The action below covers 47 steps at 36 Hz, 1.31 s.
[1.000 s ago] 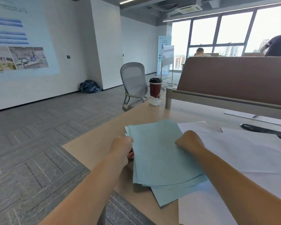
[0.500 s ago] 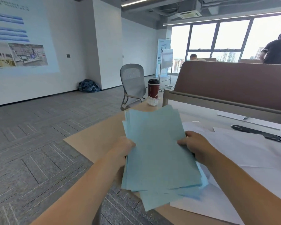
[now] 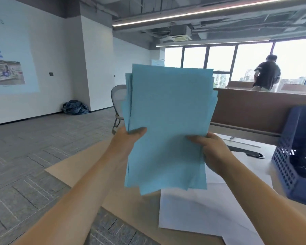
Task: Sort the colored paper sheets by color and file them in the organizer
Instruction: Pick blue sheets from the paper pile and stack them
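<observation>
Both hands, left hand [image 3: 129, 138] and right hand [image 3: 212, 151], grasped the blue sheets [image 3: 168, 124] upright above the bench [image 3: 88, 167]. Best to tap the uneven edges square before sliding them into the organizer [image 3: 293, 156] nearby.

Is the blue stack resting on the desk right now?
No, the blue paper stack is held upright in the air above the desk, pinched by the left hand and right hand.

Blue sheets [image 3: 168, 124] hide most of the chair [image 3: 118, 96].
</observation>
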Motion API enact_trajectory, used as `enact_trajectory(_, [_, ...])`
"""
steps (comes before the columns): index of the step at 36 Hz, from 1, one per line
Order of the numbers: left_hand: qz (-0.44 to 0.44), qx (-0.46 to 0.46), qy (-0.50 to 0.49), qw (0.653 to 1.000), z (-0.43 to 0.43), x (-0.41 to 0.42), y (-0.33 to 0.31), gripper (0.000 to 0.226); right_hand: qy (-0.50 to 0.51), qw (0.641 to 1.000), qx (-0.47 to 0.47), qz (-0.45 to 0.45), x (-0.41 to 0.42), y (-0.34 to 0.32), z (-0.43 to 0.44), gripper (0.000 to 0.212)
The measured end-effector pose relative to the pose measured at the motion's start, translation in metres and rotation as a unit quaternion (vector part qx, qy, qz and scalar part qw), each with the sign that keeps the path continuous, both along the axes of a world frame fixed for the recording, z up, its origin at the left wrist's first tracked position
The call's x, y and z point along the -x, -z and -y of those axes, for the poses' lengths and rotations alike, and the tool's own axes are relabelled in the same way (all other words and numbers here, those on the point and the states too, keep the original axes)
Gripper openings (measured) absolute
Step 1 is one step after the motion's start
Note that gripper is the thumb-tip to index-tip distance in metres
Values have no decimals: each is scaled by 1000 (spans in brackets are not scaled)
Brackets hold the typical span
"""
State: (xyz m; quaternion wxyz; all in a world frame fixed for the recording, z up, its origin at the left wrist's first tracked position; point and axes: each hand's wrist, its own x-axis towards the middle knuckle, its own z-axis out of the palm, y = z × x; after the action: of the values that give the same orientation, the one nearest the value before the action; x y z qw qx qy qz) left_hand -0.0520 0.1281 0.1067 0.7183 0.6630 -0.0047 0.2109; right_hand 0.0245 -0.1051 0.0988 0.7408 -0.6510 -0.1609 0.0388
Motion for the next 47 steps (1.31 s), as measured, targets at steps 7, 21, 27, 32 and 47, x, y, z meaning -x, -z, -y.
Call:
enact_trajectory(7, [-6, -27, 14, 1000, 2, -5, 17, 21, 1, 1000, 22, -21, 6, 25, 4, 34])
enact_trajectory(21, [-18, 70, 43, 996, 14, -12, 34, 12, -22, 1000, 1, -9, 9, 31, 4, 41])
enact_trajectory(27, [-61, 58, 54, 995, 15, -8, 62, 14, -72, 996, 24, -41, 8, 58, 9, 40])
enact_trajectory(32, [-67, 46, 31, 996, 15, -14, 66, 15, -26, 998, 38, -37, 4, 62, 3, 26])
enact_trajectory(47, [-103, -71, -35, 992, 15, -14, 88, 8, 60, 993, 86, -54, 9, 69, -3, 17])
